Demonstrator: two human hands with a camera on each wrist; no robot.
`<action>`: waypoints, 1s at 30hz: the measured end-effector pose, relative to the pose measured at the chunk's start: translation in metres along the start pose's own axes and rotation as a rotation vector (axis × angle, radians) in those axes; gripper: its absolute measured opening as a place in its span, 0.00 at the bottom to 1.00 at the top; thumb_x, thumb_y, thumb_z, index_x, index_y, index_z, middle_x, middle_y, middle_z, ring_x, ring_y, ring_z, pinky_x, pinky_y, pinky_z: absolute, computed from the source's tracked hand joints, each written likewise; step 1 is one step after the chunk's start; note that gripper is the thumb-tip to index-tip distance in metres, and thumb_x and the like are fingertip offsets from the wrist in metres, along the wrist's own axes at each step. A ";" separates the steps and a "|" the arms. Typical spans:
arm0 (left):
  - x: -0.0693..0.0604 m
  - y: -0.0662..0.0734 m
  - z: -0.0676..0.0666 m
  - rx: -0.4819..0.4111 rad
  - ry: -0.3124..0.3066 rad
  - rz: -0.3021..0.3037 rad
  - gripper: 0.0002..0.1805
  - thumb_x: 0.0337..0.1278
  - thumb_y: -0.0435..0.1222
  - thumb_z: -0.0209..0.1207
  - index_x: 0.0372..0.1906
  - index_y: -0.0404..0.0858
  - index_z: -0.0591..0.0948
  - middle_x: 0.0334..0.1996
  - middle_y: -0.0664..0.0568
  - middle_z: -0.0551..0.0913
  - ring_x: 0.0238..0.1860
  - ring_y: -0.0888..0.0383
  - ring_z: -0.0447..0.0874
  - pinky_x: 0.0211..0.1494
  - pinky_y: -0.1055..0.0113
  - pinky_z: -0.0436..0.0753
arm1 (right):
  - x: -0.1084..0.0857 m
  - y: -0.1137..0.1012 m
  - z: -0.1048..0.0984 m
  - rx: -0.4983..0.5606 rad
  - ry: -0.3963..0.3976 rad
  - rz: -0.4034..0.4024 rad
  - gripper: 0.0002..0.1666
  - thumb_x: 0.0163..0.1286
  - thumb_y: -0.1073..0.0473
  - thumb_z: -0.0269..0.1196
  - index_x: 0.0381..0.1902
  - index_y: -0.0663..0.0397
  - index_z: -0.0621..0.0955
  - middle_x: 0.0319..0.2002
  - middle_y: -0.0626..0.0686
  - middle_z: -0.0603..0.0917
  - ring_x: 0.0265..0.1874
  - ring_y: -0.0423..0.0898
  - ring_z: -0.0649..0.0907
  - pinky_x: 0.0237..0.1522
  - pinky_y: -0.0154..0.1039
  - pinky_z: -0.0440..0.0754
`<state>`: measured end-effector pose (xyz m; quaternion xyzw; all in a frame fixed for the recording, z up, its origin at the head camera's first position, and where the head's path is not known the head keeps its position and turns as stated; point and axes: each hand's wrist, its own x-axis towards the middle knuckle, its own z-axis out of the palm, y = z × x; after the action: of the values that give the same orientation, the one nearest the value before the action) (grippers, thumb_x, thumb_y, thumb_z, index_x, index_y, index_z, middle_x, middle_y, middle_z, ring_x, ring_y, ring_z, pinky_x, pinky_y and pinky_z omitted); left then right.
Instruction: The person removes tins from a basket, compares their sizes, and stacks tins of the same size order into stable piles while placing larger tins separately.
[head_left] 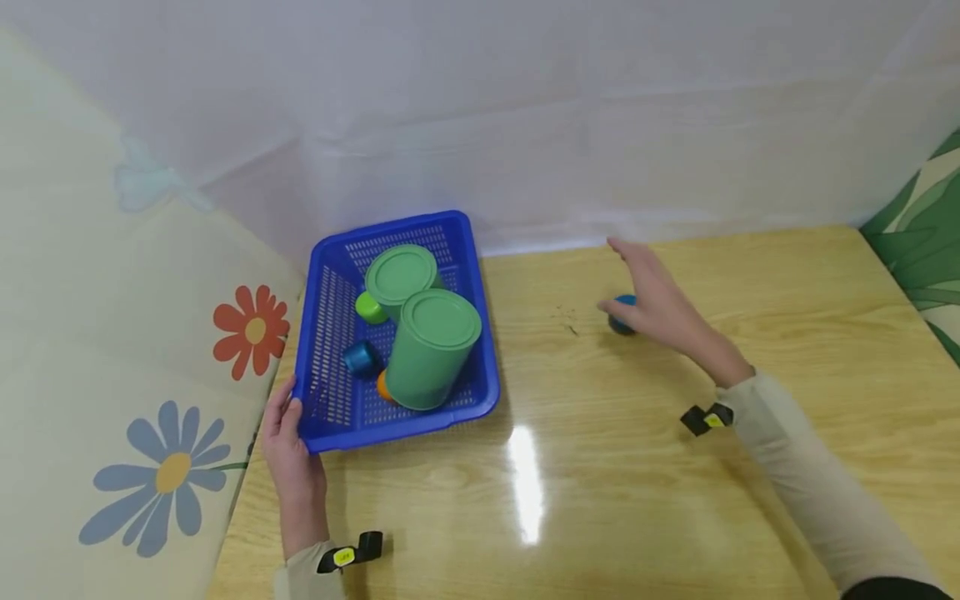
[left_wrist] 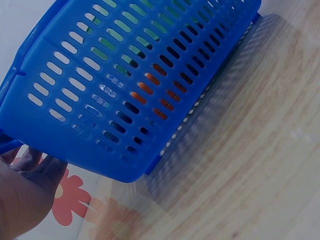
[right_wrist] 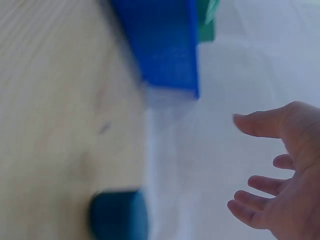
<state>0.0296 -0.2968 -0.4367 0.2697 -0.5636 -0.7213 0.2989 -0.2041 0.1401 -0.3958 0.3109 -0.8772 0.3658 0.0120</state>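
My left hand grips the front left corner of a blue plastic basket, thumb at the rim and fingers along the outer side. Inside the basket stand two green canisters with round tops. Near them lie a lime-green piece, a metallic blue cylinder and an orange thing partly hidden by the nearer canister. My right hand hovers above a short dark blue cylinder on the table, thumb and fingers spread. In the right wrist view it is apart from that cylinder.
The wooden table meets a pale cloth backdrop behind the basket. A flower-printed sheet borders the left side. Small dark specks mark the tabletop between basket and right hand. Green leaf print edges the right.
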 end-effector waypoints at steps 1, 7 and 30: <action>0.000 0.001 -0.001 0.008 0.002 0.002 0.22 0.82 0.38 0.49 0.72 0.40 0.76 0.63 0.51 0.76 0.60 0.54 0.75 0.54 0.73 0.81 | 0.005 -0.008 0.000 0.001 0.010 -0.033 0.52 0.68 0.64 0.71 0.80 0.67 0.55 0.73 0.71 0.63 0.70 0.68 0.66 0.68 0.66 0.65; 0.000 0.004 -0.002 0.018 0.006 0.006 0.22 0.82 0.40 0.50 0.72 0.41 0.76 0.67 0.51 0.74 0.62 0.53 0.74 0.55 0.73 0.81 | 0.032 -0.061 0.000 0.059 -0.005 -0.161 0.47 0.73 0.59 0.68 0.80 0.66 0.57 0.73 0.67 0.65 0.71 0.63 0.68 0.69 0.59 0.69; -0.002 0.000 0.001 0.058 0.004 0.020 0.21 0.82 0.39 0.48 0.71 0.42 0.77 0.65 0.50 0.76 0.61 0.51 0.75 0.56 0.70 0.81 | 0.083 -0.170 0.034 0.060 -0.149 -0.425 0.42 0.75 0.55 0.66 0.78 0.63 0.61 0.71 0.63 0.68 0.72 0.56 0.68 0.75 0.46 0.62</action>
<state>0.0303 -0.2952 -0.4365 0.2740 -0.5864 -0.7011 0.2990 -0.1701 -0.0185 -0.2925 0.5152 -0.7790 0.3570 0.0147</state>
